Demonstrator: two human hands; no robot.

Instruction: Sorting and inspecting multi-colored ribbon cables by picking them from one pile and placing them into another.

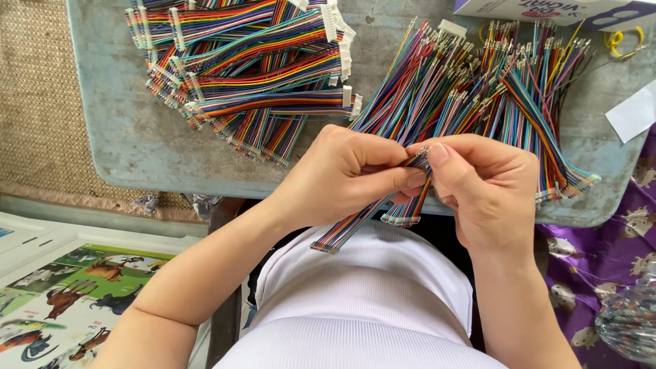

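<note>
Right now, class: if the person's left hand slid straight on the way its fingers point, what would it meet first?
The left hand points rightward at the right hand. They already pinch the same multicoloured ribbon cable together, so it would meet that cable's tip and the right thumb almost at once.

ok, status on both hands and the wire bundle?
Left hand and right hand both shut on flat rainbow-coloured ribbon wire bundle, thumbs pinching its upper end. Loose multicoloured wire pile on worn blue board behind; nothing obstructing.
</note>
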